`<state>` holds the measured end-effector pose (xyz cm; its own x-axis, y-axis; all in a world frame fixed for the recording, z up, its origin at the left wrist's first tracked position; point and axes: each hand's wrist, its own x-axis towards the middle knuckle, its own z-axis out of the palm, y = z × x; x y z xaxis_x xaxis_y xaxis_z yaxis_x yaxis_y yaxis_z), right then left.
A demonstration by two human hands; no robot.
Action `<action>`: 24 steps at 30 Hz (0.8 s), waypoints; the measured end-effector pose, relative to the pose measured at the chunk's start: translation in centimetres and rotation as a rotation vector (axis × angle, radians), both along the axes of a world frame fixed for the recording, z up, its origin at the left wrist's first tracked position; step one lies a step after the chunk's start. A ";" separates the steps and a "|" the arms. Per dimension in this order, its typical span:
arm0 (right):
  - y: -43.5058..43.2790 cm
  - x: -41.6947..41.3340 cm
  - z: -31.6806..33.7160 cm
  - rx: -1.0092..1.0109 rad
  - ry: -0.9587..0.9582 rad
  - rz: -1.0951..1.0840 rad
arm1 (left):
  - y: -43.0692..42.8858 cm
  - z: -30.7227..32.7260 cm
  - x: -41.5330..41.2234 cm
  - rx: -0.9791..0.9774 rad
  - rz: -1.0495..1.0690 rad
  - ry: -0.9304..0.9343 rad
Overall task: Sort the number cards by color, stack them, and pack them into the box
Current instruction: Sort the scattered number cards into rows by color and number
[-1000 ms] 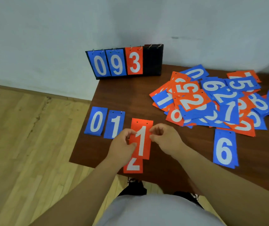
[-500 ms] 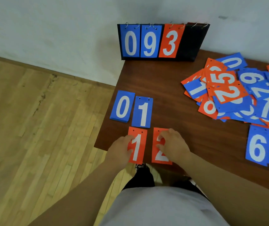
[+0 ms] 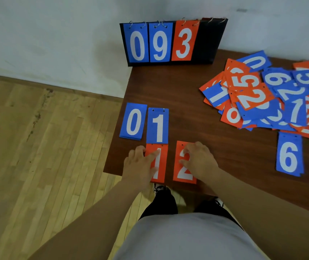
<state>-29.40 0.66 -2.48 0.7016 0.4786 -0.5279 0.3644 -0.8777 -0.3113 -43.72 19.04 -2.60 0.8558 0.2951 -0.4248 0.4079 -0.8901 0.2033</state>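
Pressing red 1 card (image 3: 161, 174) and red 2 card (image 3: 184, 177) flat at counter (image 3: 187, 109) near edge, lower centre, with fingers of left hand (image 3: 140, 165) and right hand (image 3: 200, 162) straight, gripping nothing. Risk of sliding both off onto floor (image 3: 37, 147) with backward nudge.

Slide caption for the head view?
Left hand on red 1 card, right hand on red 2 card, below blue 0 card and blue 1 card; mixed pile at right.

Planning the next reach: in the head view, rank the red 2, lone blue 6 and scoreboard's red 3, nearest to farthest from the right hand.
1. Red 2 card, under the right hand.
2. Blue 6 card, to its right.
3. Red 3, on the far scoreboard.
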 end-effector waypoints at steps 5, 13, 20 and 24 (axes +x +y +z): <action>-0.3 0.5 1.4 0.011 0.060 -0.015 | 0.0 0.6 0.6 -0.053 0.064 -0.052; -5.1 4.3 5.8 0.111 -0.062 -0.191 | -2.5 2.8 6.7 -0.115 0.047 -0.173; -14.6 9.3 7.1 0.146 -0.196 -0.374 | -8.4 4.7 15.2 -0.127 -0.044 -0.221; -21.7 12.9 7.7 0.191 -0.223 -0.488 | -13.5 5.5 19.9 -0.094 -0.070 -0.211</action>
<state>-16.53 -21.03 5.24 0.9498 0.1437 -0.2778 0.0060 -0.8965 -0.4429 -23.83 5.56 2.85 0.9456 0.1996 -0.2568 0.2854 -0.8879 0.3607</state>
